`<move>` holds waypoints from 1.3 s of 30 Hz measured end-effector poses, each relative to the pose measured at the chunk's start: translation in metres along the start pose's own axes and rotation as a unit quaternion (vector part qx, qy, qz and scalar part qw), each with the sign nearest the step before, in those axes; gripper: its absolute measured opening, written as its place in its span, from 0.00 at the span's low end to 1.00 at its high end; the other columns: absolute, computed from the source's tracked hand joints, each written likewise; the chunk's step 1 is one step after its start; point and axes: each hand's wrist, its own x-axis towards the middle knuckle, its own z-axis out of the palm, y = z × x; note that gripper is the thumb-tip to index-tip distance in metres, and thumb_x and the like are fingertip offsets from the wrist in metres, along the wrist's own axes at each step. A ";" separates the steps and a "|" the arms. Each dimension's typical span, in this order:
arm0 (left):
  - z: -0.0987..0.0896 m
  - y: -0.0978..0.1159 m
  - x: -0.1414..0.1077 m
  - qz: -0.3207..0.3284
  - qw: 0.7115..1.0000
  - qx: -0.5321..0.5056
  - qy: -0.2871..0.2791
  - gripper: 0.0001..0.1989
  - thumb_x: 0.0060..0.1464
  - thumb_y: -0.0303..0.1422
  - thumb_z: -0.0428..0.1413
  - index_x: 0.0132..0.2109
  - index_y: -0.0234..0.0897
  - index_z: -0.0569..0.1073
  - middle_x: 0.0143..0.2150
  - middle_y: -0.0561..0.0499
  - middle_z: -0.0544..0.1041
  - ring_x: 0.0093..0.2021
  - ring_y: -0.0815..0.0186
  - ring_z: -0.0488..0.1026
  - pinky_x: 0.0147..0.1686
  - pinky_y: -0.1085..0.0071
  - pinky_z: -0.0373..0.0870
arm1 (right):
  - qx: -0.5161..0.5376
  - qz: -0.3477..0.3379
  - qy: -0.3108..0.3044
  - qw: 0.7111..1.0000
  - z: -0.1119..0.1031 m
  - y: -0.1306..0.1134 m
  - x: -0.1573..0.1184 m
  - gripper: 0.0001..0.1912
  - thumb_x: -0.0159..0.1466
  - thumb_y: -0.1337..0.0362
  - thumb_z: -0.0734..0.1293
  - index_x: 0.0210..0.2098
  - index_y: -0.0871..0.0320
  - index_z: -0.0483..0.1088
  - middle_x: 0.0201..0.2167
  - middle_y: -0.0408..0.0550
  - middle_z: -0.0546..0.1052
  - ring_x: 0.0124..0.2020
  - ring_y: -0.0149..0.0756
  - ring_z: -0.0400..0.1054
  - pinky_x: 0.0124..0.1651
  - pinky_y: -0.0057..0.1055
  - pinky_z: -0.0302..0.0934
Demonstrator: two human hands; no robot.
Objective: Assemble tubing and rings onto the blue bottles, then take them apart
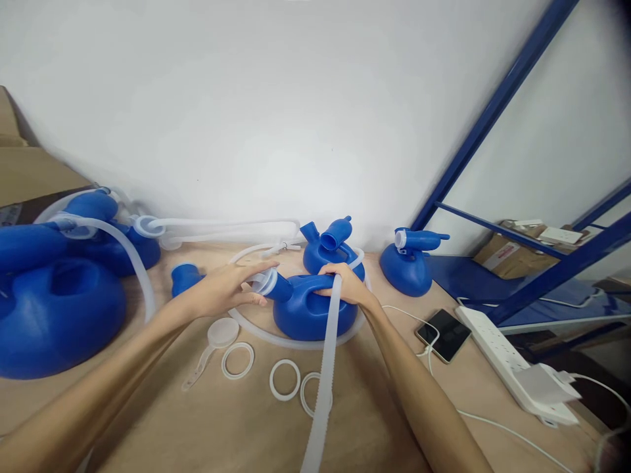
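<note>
A blue plastic urinal bottle [308, 318] lies on the table in front of me, its spout pointing left. My right hand [348, 284] is wrapped round its handle from the top right. Around the white cap [266, 282] at the end of the spout, the thumb and fingers of my left hand [221, 289] are closed. A pale ribbed hose [327, 374] runs from beside my right hand down toward the bottom of the view. Nearer me lie a white strap cap [223, 333] and several white rings [284, 380].
More blue bottles stand at left [64, 315], behind [311, 256] and at right [407, 269]. A loose blue neck piece [186, 278] is behind my left forearm. On the right are a phone [446, 335], a power strip [513, 364], cables and a blue metal rack [493, 105].
</note>
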 end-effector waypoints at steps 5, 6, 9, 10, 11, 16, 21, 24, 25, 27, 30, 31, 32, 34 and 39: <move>0.012 -0.005 -0.002 0.050 0.995 0.078 0.043 0.34 0.67 0.47 0.58 0.75 0.50 0.60 0.63 0.44 0.78 0.48 0.54 0.81 0.48 0.65 0.74 | 0.024 0.001 -0.019 1.000 -0.001 -0.001 0.001 0.13 0.55 0.57 0.78 0.27 0.59 0.76 0.26 0.42 0.77 0.29 0.34 0.69 0.34 0.29 0.60; 0.015 -0.005 -0.003 0.055 0.993 0.096 0.046 0.34 0.67 0.47 0.57 0.75 0.49 0.59 0.62 0.44 0.79 0.49 0.54 0.81 0.48 0.64 0.74 | 0.026 0.002 -0.021 0.999 -0.001 0.000 0.001 0.13 0.55 0.56 0.77 0.27 0.59 0.76 0.26 0.42 0.77 0.29 0.34 0.69 0.34 0.29 0.60; 0.021 0.003 -0.003 0.032 0.985 0.161 0.047 0.36 0.69 0.47 0.54 0.78 0.46 0.52 0.62 0.41 0.78 0.49 0.52 0.82 0.47 0.63 0.75 | 0.024 0.011 -0.017 1.000 -0.001 0.001 0.002 0.14 0.55 0.56 0.77 0.27 0.59 0.75 0.25 0.42 0.76 0.28 0.33 0.67 0.33 0.29 0.59; 0.023 0.008 -0.002 0.012 0.981 0.187 0.049 0.39 0.68 0.48 0.54 0.78 0.44 0.50 0.62 0.39 0.78 0.50 0.50 0.82 0.46 0.62 0.75 | 0.023 0.014 -0.014 1.000 -0.001 0.001 0.001 0.14 0.55 0.56 0.77 0.27 0.59 0.75 0.25 0.42 0.76 0.28 0.33 0.67 0.33 0.29 0.59; 0.025 0.013 0.000 -0.012 0.976 0.210 0.053 0.42 0.66 0.51 0.55 0.78 0.41 0.50 0.62 0.37 0.78 0.51 0.48 0.81 0.47 0.60 0.76 | 0.021 0.015 -0.011 1.000 -0.002 0.001 0.001 0.14 0.55 0.56 0.77 0.27 0.59 0.75 0.25 0.42 0.76 0.27 0.33 0.67 0.33 0.29 0.59; 0.034 0.037 0.021 -0.094 0.962 0.233 0.104 0.47 0.56 0.63 0.57 0.69 0.32 0.66 0.55 0.32 0.81 0.55 0.38 0.79 0.53 0.51 0.74 | 0.019 0.008 0.003 1.000 -0.002 0.000 -0.001 0.12 0.54 0.58 0.78 0.28 0.59 0.76 0.27 0.44 0.78 0.29 0.35 0.69 0.34 0.29 0.60; 0.065 0.026 0.037 -0.082 0.951 0.139 0.264 0.30 0.60 0.53 0.55 0.59 0.37 0.76 0.54 0.40 0.83 0.54 0.45 0.80 0.56 0.52 0.73 | 0.014 0.005 0.003 1.000 -0.001 -0.001 -0.003 0.13 0.55 0.57 0.77 0.28 0.59 0.76 0.26 0.43 0.78 0.28 0.35 0.70 0.34 0.30 0.60; 0.081 0.020 0.039 -0.070 0.932 0.123 0.334 0.23 0.61 0.48 0.54 0.55 0.39 0.78 0.50 0.43 0.84 0.52 0.47 0.80 0.54 0.54 0.74 | 0.013 0.007 0.010 1.000 0.000 0.000 -0.004 0.12 0.54 0.57 0.78 0.28 0.60 0.77 0.26 0.43 0.78 0.28 0.35 0.70 0.34 0.29 0.61; 0.084 0.019 0.040 -0.069 0.925 0.125 0.352 0.21 0.62 0.46 0.54 0.54 0.39 0.78 0.50 0.44 0.84 0.51 0.48 0.80 0.53 0.54 0.74 | 0.014 0.009 0.013 1.000 0.000 0.000 -0.005 0.12 0.54 0.58 0.78 0.28 0.60 0.77 0.26 0.43 0.78 0.28 0.35 0.70 0.34 0.29 0.61; 0.090 0.020 0.042 -0.071 0.911 0.128 0.385 0.19 0.63 0.44 0.53 0.53 0.39 0.78 0.49 0.44 0.84 0.50 0.49 0.81 0.51 0.57 0.75 | 0.017 0.014 0.015 1.000 0.001 0.001 -0.006 0.11 0.54 0.58 0.78 0.29 0.60 0.78 0.26 0.43 0.78 0.29 0.35 0.70 0.34 0.29 0.61; 0.094 0.021 0.045 -0.067 0.896 0.130 0.420 0.18 0.63 0.42 0.53 0.52 0.39 0.79 0.48 0.44 0.84 0.48 0.50 0.81 0.48 0.58 0.75 | 0.012 0.022 0.018 1.000 0.001 0.001 -0.008 0.10 0.55 0.60 0.78 0.29 0.60 0.78 0.27 0.43 0.79 0.29 0.36 0.71 0.33 0.29 0.62; 0.095 0.020 0.045 -0.060 0.893 0.131 0.426 0.17 0.63 0.42 0.53 0.52 0.39 0.79 0.48 0.43 0.84 0.47 0.50 0.81 0.47 0.58 0.76 | 0.010 0.024 0.020 0.999 0.002 0.000 -0.008 0.10 0.55 0.60 0.78 0.29 0.60 0.78 0.27 0.44 0.79 0.29 0.36 0.71 0.33 0.29 0.62; 0.095 0.019 0.046 -0.050 0.892 0.131 0.429 0.17 0.63 0.42 0.54 0.52 0.39 0.79 0.47 0.43 0.84 0.46 0.50 0.82 0.47 0.58 0.76 | 0.008 0.025 0.020 0.999 0.002 0.000 -0.009 0.10 0.55 0.60 0.77 0.30 0.60 0.78 0.27 0.44 0.79 0.29 0.36 0.71 0.33 0.29 0.62; 0.095 0.014 0.047 -0.027 0.893 0.128 0.431 0.17 0.63 0.43 0.54 0.51 0.38 0.78 0.46 0.43 0.84 0.46 0.50 0.82 0.47 0.57 0.76 | 0.003 0.026 0.021 0.999 0.001 0.000 -0.009 0.10 0.55 0.60 0.77 0.30 0.60 0.78 0.27 0.44 0.80 0.29 0.36 0.72 0.34 0.29 0.62; 0.088 -0.002 0.045 0.068 0.904 0.105 0.409 0.18 0.63 0.44 0.54 0.51 0.37 0.76 0.45 0.41 0.84 0.46 0.52 0.82 0.49 0.58 0.78 | -0.001 0.010 0.025 1.000 -0.001 -0.003 -0.010 0.10 0.55 0.59 0.77 0.30 0.60 0.78 0.28 0.45 0.80 0.30 0.37 0.73 0.35 0.30 0.63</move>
